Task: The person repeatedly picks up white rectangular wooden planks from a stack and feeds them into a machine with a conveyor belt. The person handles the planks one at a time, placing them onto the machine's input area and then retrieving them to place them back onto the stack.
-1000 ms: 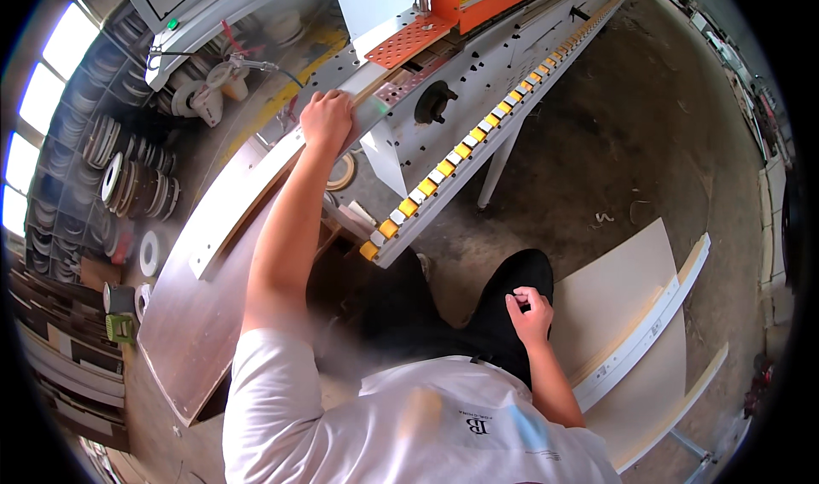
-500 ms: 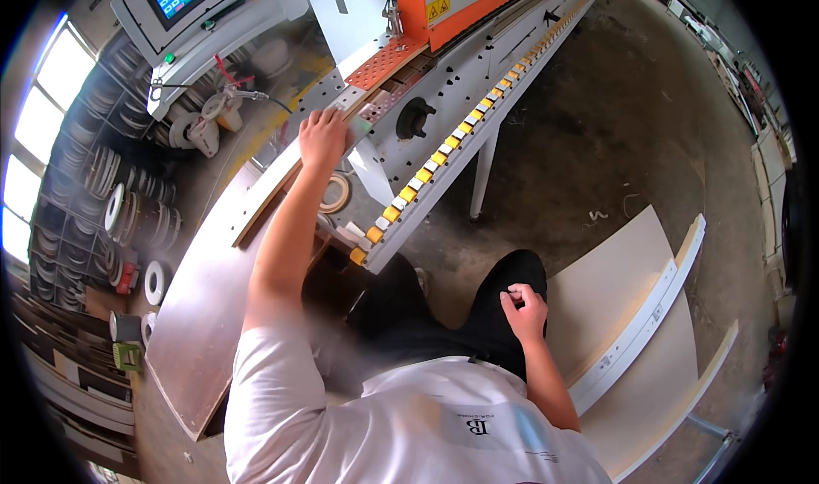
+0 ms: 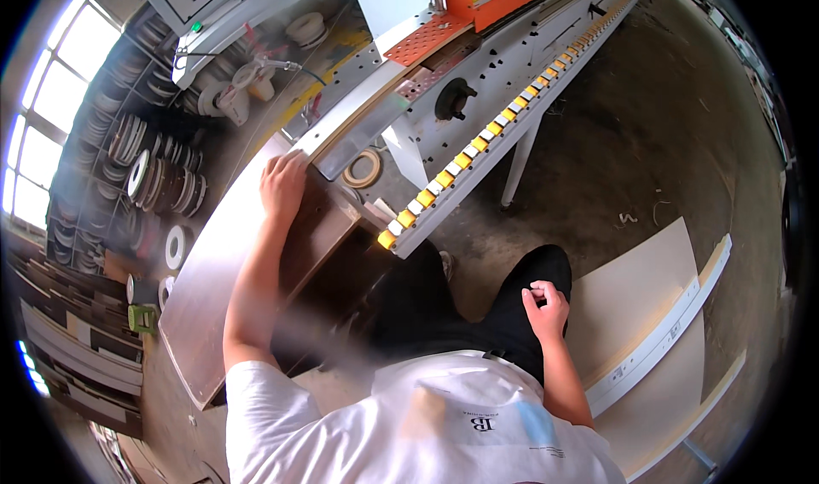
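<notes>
My left hand (image 3: 283, 184) bends its fingers over the near end of a narrow white board (image 3: 337, 128) with a brown wood edge. That board lies on a pale worktable (image 3: 223, 266) and runs forward to the red perforated plate (image 3: 426, 40) of an orange-and-grey machine (image 3: 503, 2). The thumb is hidden. Beside my right thigh hovers my right hand (image 3: 546, 309), its fingers loosely curled and nothing visible in them.
A rail of yellow and white rollers (image 3: 463, 160) slants away in front. Long white strips (image 3: 653, 339) and a pale panel (image 3: 640, 271) stand at my right. A tape roll (image 3: 363, 169) lies beyond the table. Racks of edging rolls (image 3: 141, 164) line the left.
The narrow board has slid forward toward the machine. My left hand is now at its near end, farther back and left. My right hand stays curled by the thigh. The view has shifted.
</notes>
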Demonstrator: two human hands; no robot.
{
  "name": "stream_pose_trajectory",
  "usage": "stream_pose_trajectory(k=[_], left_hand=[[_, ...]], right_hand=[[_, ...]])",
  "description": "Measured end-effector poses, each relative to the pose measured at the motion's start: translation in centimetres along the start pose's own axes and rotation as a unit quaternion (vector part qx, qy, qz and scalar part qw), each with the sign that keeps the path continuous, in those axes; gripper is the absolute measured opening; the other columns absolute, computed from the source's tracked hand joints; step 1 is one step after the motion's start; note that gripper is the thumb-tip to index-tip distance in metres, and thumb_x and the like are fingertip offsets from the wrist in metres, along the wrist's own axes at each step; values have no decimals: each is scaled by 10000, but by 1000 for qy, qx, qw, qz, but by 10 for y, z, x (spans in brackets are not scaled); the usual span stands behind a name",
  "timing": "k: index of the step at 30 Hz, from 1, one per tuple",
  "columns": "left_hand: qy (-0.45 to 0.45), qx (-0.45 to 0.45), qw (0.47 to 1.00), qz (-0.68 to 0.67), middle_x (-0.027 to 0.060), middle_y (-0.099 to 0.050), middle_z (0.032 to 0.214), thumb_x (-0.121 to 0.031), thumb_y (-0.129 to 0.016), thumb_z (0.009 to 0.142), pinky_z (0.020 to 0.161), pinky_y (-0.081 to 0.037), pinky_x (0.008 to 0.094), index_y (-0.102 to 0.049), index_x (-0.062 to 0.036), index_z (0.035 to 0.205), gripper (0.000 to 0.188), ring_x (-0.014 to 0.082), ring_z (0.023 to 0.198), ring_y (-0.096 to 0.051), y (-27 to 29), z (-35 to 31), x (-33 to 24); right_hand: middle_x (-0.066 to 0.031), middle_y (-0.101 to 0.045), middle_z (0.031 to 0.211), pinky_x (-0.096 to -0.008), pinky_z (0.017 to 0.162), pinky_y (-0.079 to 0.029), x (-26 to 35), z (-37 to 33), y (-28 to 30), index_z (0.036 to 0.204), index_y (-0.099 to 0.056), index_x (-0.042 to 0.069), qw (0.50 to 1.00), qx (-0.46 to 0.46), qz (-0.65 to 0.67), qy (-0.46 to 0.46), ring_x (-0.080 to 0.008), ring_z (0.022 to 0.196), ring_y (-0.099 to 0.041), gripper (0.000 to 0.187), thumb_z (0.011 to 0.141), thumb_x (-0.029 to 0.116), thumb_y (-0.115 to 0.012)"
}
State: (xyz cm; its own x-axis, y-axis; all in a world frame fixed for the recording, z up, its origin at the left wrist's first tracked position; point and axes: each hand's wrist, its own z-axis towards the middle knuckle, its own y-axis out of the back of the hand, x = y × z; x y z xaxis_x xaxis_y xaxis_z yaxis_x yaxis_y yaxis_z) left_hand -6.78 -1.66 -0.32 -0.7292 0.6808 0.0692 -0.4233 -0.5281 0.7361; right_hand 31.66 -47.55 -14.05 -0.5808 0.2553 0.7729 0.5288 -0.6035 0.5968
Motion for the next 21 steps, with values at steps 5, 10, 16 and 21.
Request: stream_pose_trajectory(k=[5,10,16,21], left_hand=[[-9,-4,1000,-25,-5,-786,1126,-155,-738,901,911,-583,370,-787,-138,1032,141,253,1035,-710,-33,35,-17],[16,-13,999,-29,-14,-791,1104,-186,-718,897,870,-591,368,-786,-158,1006,131,252,1013,-711,-64,62,-38],[34,3,999,-39,3,-792,1115,-181,-691,901,861,-598,394,-767,-148,981,115,278,1009,-713,-92,100,-65],[26,-22,995,-97,35,-770,1210,-206,-662,938,915,-598,425,-761,-141,1101,202,307,1092,-714,-119,115,-70]], right_hand=[[-57,-766,799,-356,696,-572,0,0,3,1028,-732,76,999,7,-33,12,-217,725,-743,200,894,163,-853],[-63,-767,802,-355,702,-575,1,-4,1,1029,-736,71,1000,-4,-22,-1,-216,728,-743,199,894,160,-852],[-70,-775,815,-348,708,-582,4,-3,4,1003,-734,64,1000,-2,-25,-2,-218,742,-758,180,887,144,-847],[-74,-784,782,-344,669,-588,14,-1,7,955,-733,75,1000,-23,5,-3,-230,700,-765,157,879,166,-836]])
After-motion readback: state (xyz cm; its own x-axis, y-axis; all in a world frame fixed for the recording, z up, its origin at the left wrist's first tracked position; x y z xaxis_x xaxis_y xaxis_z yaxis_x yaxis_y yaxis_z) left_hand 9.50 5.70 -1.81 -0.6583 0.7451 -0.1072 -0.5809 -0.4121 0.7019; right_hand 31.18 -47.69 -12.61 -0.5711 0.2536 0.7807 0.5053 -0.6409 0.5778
